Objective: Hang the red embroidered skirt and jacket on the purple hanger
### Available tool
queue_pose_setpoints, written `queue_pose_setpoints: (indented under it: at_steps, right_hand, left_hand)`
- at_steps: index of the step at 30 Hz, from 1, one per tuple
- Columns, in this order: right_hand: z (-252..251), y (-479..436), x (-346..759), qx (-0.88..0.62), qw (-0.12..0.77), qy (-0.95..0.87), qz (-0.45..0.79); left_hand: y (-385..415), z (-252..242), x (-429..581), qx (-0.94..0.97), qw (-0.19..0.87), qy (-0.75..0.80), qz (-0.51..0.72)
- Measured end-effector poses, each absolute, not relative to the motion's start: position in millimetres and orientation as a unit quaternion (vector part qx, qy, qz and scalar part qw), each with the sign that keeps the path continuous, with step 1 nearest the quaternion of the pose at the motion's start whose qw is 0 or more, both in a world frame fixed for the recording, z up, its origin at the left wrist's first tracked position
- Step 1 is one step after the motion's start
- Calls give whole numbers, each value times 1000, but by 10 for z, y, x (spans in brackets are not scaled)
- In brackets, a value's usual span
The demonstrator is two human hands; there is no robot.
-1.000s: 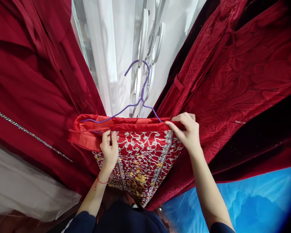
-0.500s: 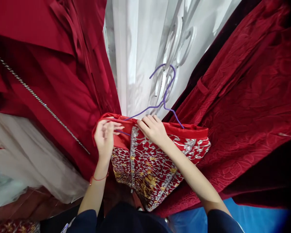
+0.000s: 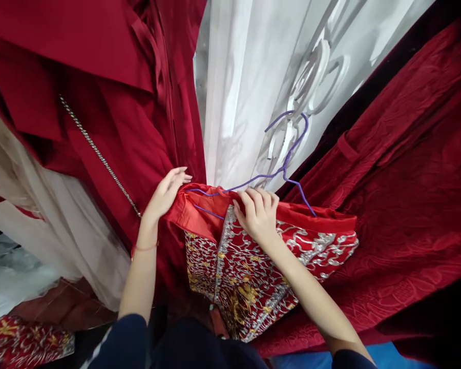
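A red embroidered skirt [image 3: 249, 271] with silver and gold patterns hangs in front of me, its satin waistband [image 3: 322, 219] uppermost. A purple wire hanger [image 3: 292, 154] goes into the waist opening, and its hook is up at the white scrollwork. My right hand [image 3: 259, 212] grips the waistband near its middle, fingers curled over the edge beside a silver trim line. At the left end of the waistband, my left hand [image 3: 165, 195] rests against the outside of the cloth with fingers stretched out. Part of the hanger's lower bar shows inside the opening.
Plain dark red garments [image 3: 111, 113] hang on the left, with a glittering chain trim [image 3: 100, 156]. A textured red velvet garment [image 3: 415, 205] hangs on the right. Behind stands a white panel with scrollwork [image 3: 318, 72]. Pale fabric [image 3: 80, 225] and another embroidered piece [image 3: 26, 338] lie lower left.
My left hand has come out of the waist opening to the outside of its left end. My right hand still holds the waistband. The view has shifted, moving everything rightward.
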State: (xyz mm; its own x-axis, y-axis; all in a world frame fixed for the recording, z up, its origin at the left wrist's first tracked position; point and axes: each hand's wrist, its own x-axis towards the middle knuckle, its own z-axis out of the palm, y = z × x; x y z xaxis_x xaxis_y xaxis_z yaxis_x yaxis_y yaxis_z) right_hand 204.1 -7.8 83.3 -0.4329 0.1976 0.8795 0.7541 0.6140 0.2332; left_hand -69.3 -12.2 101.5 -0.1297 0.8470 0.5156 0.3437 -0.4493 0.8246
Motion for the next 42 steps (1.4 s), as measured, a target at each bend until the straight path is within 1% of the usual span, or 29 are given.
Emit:
queue_pose_setpoints:
  at_steps: [2, 4, 7, 10, 12, 13, 15, 17, 22, 27, 30, 32, 35, 38, 40, 42]
  right_hand:
    - [715, -66, 1959, -279, 458, -771, -343]
    - [666, -58, 1845, -238, 467, -769, -368]
    - [758, -52, 1645, -211, 460, -787, -352]
    - [946, -15, 1471, -237, 416, -814, -330]
    - [1039, 35, 1403, -234, 390, -820, -347]
    - [1065, 62, 1386, -229, 381, -820, -361]
    - [1083, 106, 1376, -230, 374, -813, -382]
    - [1080, 123, 1382, -247, 372, -812, -377]
    - [1122, 46, 1371, -298, 359, -825, -321]
    - [1204, -72, 1362, -334, 350, -814, -320]
    - [1215, -116, 1388, -348, 367, -799, -326]
    - [1196, -110, 1419, -335, 386, -799, -317]
    - [1145, -26, 1476, -280, 391, -819, -313]
    - [1109, 101, 1550, -201, 377, -857, -288]
    - [1106, 162, 1632, -167, 380, -871, -264]
    - [1107, 171, 1755, -152, 407, -861, -266]
  left_hand:
    - [-414, 689, -731, 610, 161, 505, 589]
    - [-604, 474, -728, 596, 111, 561, 564]
    - [-677, 395, -672, 567, 77, 576, 585]
    - [-605, 467, -583, 559, 137, 557, 598]
    - [-554, 513, -532, 556, 172, 584, 565]
    - [-539, 530, -515, 552, 173, 604, 548]
    - [-531, 564, -506, 542, 154, 632, 532]
    - [-544, 619, -524, 541, 135, 633, 537]
    - [-544, 885, -573, 555, 110, 571, 595]
    - [-570, 1266, -454, 564, 82, 532, 626]
    - [-717, 1420, -285, 569, 65, 504, 647]
    - [-841, 1415, -139, 571, 59, 497, 651]
    - [-956, 1232, 106, 594, 65, 534, 598]
    - [-928, 1007, 313, 617, 53, 612, 491]
    - [-857, 950, 389, 630, 48, 645, 430]
    - [-785, 990, 408, 637, 43, 661, 394]
